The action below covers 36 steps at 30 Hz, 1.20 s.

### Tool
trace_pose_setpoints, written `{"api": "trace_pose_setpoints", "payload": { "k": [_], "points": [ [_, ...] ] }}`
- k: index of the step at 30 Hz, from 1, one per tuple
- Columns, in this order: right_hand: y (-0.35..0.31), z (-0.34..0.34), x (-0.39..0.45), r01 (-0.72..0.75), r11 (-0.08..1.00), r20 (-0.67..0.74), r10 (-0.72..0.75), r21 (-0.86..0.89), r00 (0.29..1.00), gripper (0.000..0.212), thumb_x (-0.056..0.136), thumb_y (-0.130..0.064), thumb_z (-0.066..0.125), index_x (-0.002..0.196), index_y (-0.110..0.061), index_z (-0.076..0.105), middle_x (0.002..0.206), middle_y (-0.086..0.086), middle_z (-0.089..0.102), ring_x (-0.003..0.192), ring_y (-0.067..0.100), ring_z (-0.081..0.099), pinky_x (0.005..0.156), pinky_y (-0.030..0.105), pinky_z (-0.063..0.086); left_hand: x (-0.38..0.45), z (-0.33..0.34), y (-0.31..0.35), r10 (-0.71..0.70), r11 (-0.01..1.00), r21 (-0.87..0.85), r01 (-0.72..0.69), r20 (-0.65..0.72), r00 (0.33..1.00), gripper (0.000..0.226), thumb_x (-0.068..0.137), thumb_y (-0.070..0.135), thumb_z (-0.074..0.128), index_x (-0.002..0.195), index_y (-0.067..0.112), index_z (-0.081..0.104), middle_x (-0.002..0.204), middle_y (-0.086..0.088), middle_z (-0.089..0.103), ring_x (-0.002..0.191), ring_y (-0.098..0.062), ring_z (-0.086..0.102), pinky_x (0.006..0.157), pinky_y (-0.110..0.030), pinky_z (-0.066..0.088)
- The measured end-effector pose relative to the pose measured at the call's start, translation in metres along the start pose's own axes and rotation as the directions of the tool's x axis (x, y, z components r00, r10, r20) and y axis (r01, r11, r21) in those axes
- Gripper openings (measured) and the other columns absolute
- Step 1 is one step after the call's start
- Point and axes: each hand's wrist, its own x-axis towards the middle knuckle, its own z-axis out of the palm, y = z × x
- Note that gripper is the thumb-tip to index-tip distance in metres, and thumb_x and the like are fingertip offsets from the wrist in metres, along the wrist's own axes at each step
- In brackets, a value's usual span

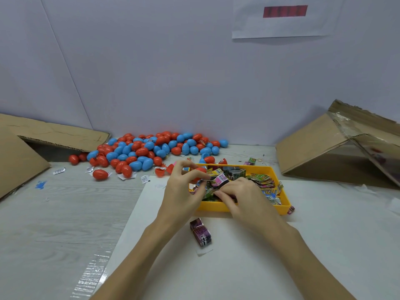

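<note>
Pink leaflet (218,180), barcode side up, is held just above the yellow tray (244,210), over its left part. Left hand (184,191) pinches the leaflet's left end btw thumb and fingertips. A red egg half (200,171) sits right behind those fingers; can't tell if it's held too. Right hand (242,195) is palm down in the tray, fingers bent onto the heap of folded leaflets just under the pink one. Whether it grips one or only presses on them can't be told, as the fingertips are buried in paper.

Step in hand, prob.: picking one insert out of the tray and readying it (folding or flattening) to go into an egg shell.

Next move, as I judge it:
- right hand takes the free end, folds it small enough for the shell
- needs an open shell; halves lie just past the tray's far left corner
- closed red and blue eggs (147,151) are heaped far left on the bench (65,213), well apart from the tray

Banded purple bundle (200,232) lies on the white sheet (238,267), near side of the tray, btw the forearms, untouched.
</note>
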Motion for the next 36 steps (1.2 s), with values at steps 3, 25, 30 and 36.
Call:
{"api": "trace_pose_setpoints", "payload": {
  "k": [3, 25, 30, 36],
  "points": [
    [-0.001, -0.002, 0.000, -0.002, 0.999, -0.118, 0.008, 0.049, 0.993, 0.015, 0.098, -0.018, 0.068, 0.106, -0.017, 0.080, 0.105, -0.003, 0.077, 0.101, 0.016, 0.064, 0.092, 0.032, 0.050, -0.001, 0.000, 0.000, -0.008, 1.000, -0.001, 0.008, 0.021, 1.000, 0.017, 0.089, 0.010, 0.076, 0.100, 0.023, 0.079, 0.119, 0.004, 0.053, 0.108, 0.000, 0.054, 0.087, -0.009, 0.046],
    [-0.010, -0.006, -0.001, -0.098, 0.888, -0.256, 0.233, 0.450, 0.938, 0.019, 0.097, -0.010, 0.068, 0.108, -0.021, 0.078, 0.097, -0.014, 0.074, 0.093, -0.004, 0.065, 0.077, 0.008, 0.050, -0.001, 0.003, 0.005, -0.047, 0.998, -0.038, 0.052, 0.108, 0.993, 0.015, 0.087, 0.033, 0.079, 0.101, 0.027, 0.079, 0.116, 0.008, 0.054, 0.109, -0.009, 0.056, 0.088, -0.027, 0.055],
    [-0.014, -0.006, 0.000, -0.106, 0.839, -0.229, 0.265, 0.534, 0.937, 0.020, 0.098, -0.016, 0.067, 0.116, -0.023, 0.074, 0.099, -0.013, 0.074, 0.094, -0.002, 0.068, 0.080, 0.019, 0.058, 0.000, 0.004, 0.004, -0.136, 0.975, -0.164, 0.152, 0.104, 0.985, 0.007, 0.085, 0.029, 0.081, 0.090, 0.025, 0.078, 0.112, 0.008, 0.059, 0.110, -0.007, 0.059, 0.086, -0.032, 0.058],
    [-0.010, -0.006, 0.000, -0.158, 0.784, -0.130, 0.290, 0.600, 0.948, 0.014, 0.094, -0.024, 0.073, 0.108, -0.022, 0.077, 0.090, -0.012, 0.076, 0.088, 0.000, 0.070, 0.078, 0.018, 0.057, 0.003, 0.001, 0.005, -0.191, 0.948, -0.236, 0.216, 0.123, 0.974, 0.010, 0.085, 0.028, 0.080, 0.093, 0.022, 0.078, 0.113, 0.006, 0.062, 0.109, -0.008, 0.061, 0.088, -0.031, 0.059]
  ]
}}
